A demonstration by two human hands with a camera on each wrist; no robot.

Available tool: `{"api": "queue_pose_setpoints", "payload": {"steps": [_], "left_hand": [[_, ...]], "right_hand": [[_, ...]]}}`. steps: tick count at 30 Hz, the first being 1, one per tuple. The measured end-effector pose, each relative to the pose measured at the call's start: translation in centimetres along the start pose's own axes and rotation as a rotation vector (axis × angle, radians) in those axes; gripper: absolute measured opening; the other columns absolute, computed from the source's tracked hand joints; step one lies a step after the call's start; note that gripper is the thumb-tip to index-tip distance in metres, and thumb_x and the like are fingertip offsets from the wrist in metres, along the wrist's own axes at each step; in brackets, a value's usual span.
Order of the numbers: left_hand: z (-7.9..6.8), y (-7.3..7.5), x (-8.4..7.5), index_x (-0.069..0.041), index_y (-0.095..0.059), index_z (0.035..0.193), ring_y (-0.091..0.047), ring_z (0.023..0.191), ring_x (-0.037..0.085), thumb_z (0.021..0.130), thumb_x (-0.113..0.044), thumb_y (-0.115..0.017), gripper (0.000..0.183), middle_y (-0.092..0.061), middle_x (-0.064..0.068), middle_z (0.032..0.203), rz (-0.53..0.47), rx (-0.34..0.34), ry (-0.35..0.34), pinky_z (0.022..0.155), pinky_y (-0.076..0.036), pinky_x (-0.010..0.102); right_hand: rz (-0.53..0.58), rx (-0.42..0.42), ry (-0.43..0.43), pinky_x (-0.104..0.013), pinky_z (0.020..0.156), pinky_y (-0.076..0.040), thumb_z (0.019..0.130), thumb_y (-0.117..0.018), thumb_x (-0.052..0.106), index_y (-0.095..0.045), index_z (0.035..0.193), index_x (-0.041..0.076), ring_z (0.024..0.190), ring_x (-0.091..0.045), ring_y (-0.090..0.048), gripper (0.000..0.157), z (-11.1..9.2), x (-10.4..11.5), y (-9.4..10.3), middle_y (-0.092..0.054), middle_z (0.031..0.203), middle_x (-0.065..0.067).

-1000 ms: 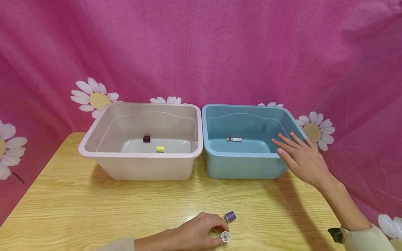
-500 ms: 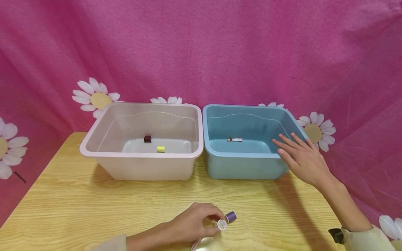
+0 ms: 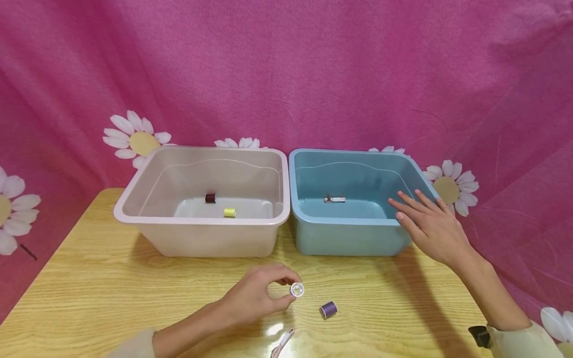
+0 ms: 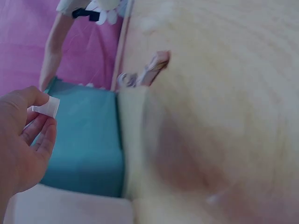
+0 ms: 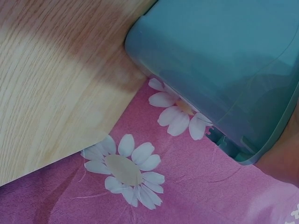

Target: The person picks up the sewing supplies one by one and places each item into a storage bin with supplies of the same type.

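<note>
My left hand (image 3: 250,297) pinches a white thread spool (image 3: 297,290) between thumb and fingers, above the table in front of the bins; the left wrist view shows the spool (image 4: 48,108) from its side. A purple thread spool (image 3: 328,310) lies on the table to the right of that hand. Nearer the front edge is a folded, pale pink strip (image 3: 283,343), partly cut off by the frame. With fingers spread and straight, my right hand (image 3: 430,229) rests on the right rim of the blue bin (image 3: 349,241). Only a bit of that hand shows in the right wrist view.
Left of the blue bin stands a pale pink bin (image 3: 201,221) holding a dark brown spool (image 3: 210,198) and a yellow spool (image 3: 230,213). A small white-and-brown folded item (image 3: 334,199) lies inside the blue bin. Behind hangs a pink flowered cloth (image 3: 286,74).
My left hand has lifted the white spool and carried it left and away from me, uncovering the pale pink strip. The right hand has stayed in place.
</note>
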State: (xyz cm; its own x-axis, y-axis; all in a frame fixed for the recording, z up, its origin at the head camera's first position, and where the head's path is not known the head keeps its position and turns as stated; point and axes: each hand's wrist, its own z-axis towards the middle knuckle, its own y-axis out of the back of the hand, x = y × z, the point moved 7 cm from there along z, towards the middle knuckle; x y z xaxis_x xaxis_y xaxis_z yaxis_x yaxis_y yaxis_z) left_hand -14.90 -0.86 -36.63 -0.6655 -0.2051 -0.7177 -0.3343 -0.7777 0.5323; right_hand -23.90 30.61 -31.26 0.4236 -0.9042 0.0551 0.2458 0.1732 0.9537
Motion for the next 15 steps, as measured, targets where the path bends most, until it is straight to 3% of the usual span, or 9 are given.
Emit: {"api": "queue_pose_setpoints", "payload": {"steps": [9, 15], "left_hand": [[0.4, 3.6, -1.0, -0.016, -0.066, 0.1, -0.058, 0.087, 0.008, 0.078, -0.004, -0.069, 0.025, -0.063, -0.01, 0.096, 0.063, -0.079, -0.012, 0.077, -0.05, 0.025], [0.6, 5.9, -1.8, -0.016, -0.067, 0.102, -0.059, 0.086, 0.011, 0.076, -0.004, -0.071, 0.029, -0.064, -0.009, 0.096, 0.106, -0.149, -0.056, 0.076, -0.05, 0.025]], "right_hand": [[0.004, -0.002, -0.003, -0.058, 0.104, -0.005, 0.096, -0.042, 0.039, -0.044, 0.137, 0.027, 0.135, -0.03, -0.019, 0.043, 0.0, 0.0, 0.0, -0.037, 0.143, -0.002], [0.007, 0.003, -0.001, -0.059, 0.104, -0.005, 0.097, -0.042, 0.039, -0.045, 0.137, 0.027, 0.135, -0.031, -0.019, 0.043, 0.0, 0.0, 0.0, -0.037, 0.143, -0.003]]}}
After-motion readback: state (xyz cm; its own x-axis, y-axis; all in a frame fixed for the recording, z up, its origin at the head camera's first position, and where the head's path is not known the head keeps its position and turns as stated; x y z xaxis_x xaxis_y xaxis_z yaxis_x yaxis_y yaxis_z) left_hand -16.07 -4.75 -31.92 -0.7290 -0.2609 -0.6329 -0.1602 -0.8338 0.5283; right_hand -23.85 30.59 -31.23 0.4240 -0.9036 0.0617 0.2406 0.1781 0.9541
